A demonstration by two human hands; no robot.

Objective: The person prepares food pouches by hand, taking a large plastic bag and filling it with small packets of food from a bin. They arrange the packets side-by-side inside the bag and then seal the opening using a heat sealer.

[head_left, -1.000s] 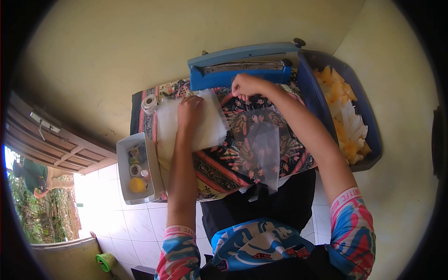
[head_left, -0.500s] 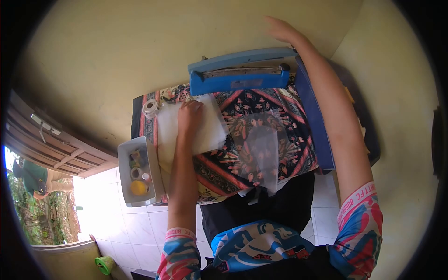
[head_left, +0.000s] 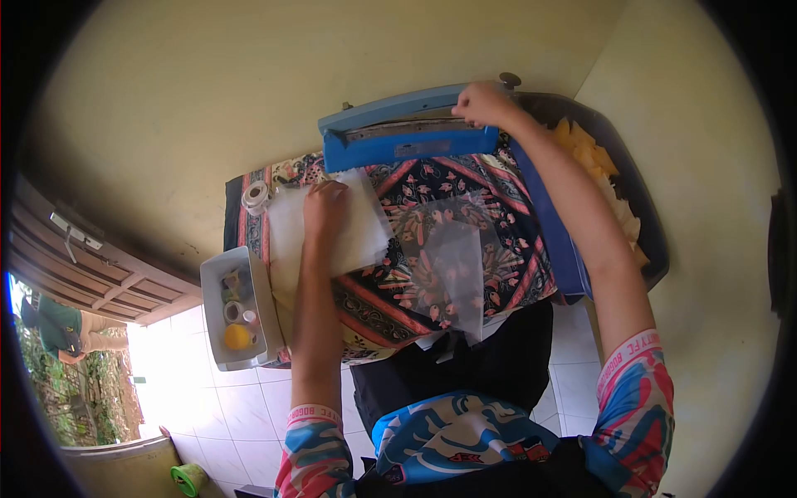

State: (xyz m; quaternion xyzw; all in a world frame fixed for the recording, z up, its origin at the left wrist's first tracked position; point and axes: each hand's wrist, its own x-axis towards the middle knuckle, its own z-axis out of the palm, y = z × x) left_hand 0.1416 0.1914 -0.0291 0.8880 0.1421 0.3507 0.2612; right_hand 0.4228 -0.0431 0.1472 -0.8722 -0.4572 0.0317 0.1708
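My left hand (head_left: pixel 326 204) rests with curled fingers at the upper edge of a stack of whitish plastic bags (head_left: pixel 286 236) on the patterned cloth. Its fingertips seem to pinch a bag there, though they are partly hidden. Closed and raised, my right hand (head_left: pixel 484 104) is over the right end of a blue bag sealer (head_left: pixel 374 154); anything inside its fingers is hidden. Behind the sealer's base, its grey-blue arm (head_left: pixel 390 103) is lifted. One clear plastic bag (head_left: pixel 454 266) lies separately on the cloth, its lower end reaching the front edge.
A roll of tape (head_left: pixel 256 196) sits at the cloth's left. Below it is a grey bin (head_left: pixel 264 332) with small items. Right, a dark blue tub (head_left: pixel 656 220) holds yellowish pieces (head_left: pixel 585 149). Walls stand behind and right; a person (head_left: pixel 62 328) is outside the doorway.
My right hand has come down and left from beside the wall to above the sealer, its fingers now curled. My left hand stays on the bag stack. The view has shifted slightly.
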